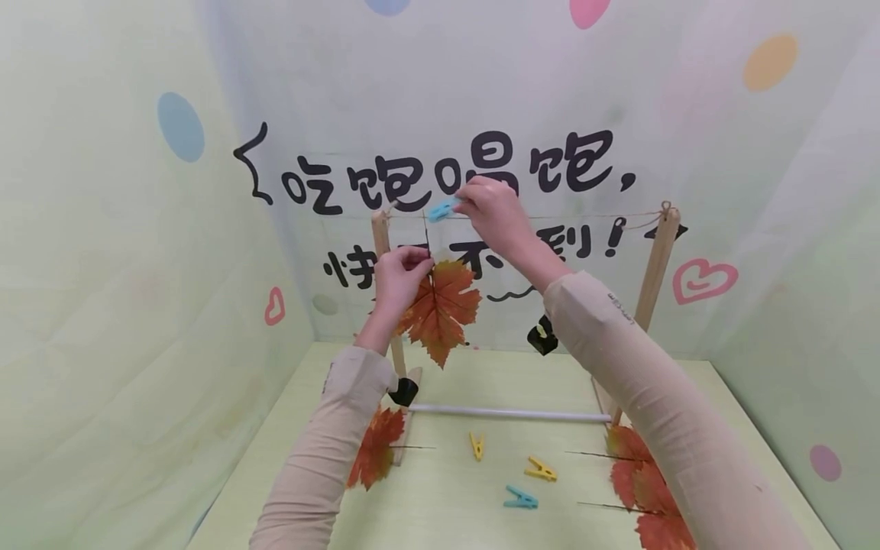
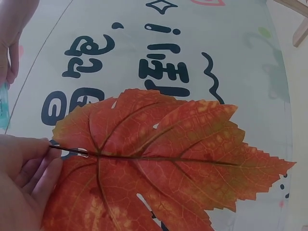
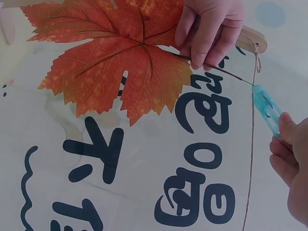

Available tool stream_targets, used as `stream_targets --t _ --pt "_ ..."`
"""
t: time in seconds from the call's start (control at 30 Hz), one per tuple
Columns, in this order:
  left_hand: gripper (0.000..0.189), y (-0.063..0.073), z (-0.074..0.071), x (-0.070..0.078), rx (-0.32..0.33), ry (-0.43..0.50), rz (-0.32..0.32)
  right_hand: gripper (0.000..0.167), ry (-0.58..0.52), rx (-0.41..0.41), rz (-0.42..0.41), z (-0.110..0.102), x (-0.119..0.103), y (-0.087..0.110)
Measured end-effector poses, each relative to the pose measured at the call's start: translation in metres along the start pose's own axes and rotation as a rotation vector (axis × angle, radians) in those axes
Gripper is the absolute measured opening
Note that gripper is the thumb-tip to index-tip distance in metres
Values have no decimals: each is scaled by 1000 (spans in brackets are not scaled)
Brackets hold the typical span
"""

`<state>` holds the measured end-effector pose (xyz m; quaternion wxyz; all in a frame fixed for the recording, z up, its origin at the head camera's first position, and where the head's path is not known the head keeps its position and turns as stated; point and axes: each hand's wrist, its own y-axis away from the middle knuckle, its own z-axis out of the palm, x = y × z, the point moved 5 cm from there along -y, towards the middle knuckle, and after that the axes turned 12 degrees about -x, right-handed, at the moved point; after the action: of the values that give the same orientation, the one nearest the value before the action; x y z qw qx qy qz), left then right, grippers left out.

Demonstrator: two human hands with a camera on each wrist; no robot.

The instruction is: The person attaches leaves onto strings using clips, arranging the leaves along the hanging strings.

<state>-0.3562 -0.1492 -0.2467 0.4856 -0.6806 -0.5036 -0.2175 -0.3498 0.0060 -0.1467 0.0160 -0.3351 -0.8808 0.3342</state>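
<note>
My left hand (image 1: 401,279) pinches the dark stem of an orange-red maple leaf (image 1: 443,309), which hangs below the fingers with its tip down. The stem (image 3: 222,70) points up to a thin string (image 3: 252,159) stretched between two wooden posts. Between thumb and fingers my right hand (image 1: 493,214) holds a light blue clothespin (image 1: 443,208) at the string, its nose right by the stem's upper end. In the right wrist view the same clothespin (image 3: 267,109) overlaps the string. The left wrist view shows the leaf (image 2: 159,154) spread wide beside the pinching fingers.
Wooden posts (image 1: 658,267) stand at both sides, joined low by a white rod (image 1: 509,413). On the table lie two yellow clothespins (image 1: 541,469), a blue clothespin (image 1: 521,498), a leaf (image 1: 378,447) at left and more leaves (image 1: 646,481) at right, partly behind my sleeve.
</note>
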Motion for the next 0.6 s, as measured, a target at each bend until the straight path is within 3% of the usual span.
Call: stream_targets --t 0.6 --pt "12 4 4 1 40 -39 21 22 -18 -84 63 13 2 -5"
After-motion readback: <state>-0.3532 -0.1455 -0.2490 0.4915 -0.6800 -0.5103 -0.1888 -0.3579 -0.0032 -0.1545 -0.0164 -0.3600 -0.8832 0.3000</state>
